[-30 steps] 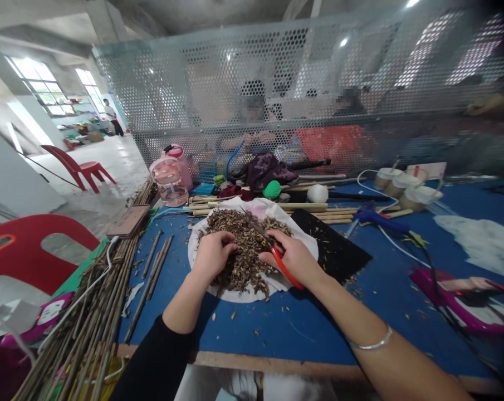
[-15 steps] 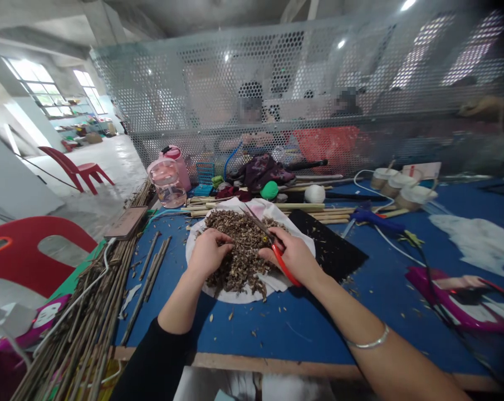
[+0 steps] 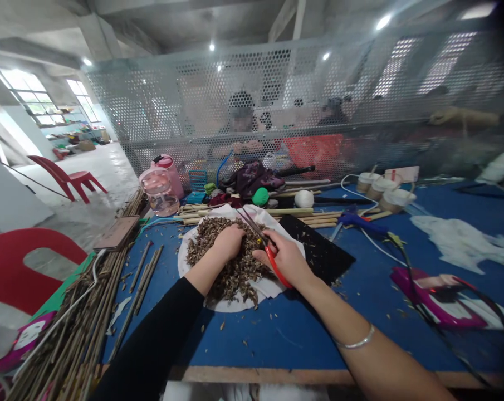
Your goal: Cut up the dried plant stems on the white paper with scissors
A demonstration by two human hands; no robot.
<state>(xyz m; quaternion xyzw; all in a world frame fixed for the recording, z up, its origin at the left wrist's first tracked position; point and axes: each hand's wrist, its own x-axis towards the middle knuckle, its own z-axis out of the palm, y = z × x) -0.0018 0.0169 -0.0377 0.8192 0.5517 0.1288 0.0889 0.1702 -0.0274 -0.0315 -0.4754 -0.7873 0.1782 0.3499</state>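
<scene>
Head view: right hand (image 3: 285, 257), closed round red-handled scissors (image 3: 276, 267), points toward the desk's far edge. Left hand (image 3: 230, 243), on the heap of dried plant bits (image 3: 231, 284); fingertips hidden, grip cannot be told. Heap: mid-desk, upon white cloth (image 3: 272, 288). Blue desk (image 3: 310, 345): working room, a strip between cloth and near edge. Black sheet (image 3: 321, 253): beside the cloth, right. Obstructing: long sticks (image 3: 82, 312), left edge; pale rods (image 3: 322, 219), behind the cloth; perforated screen (image 3: 160, 106), far edge; purple device (image 3: 456, 317), right side.

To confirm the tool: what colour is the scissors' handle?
The handle is red, seen best in the head view.
</scene>
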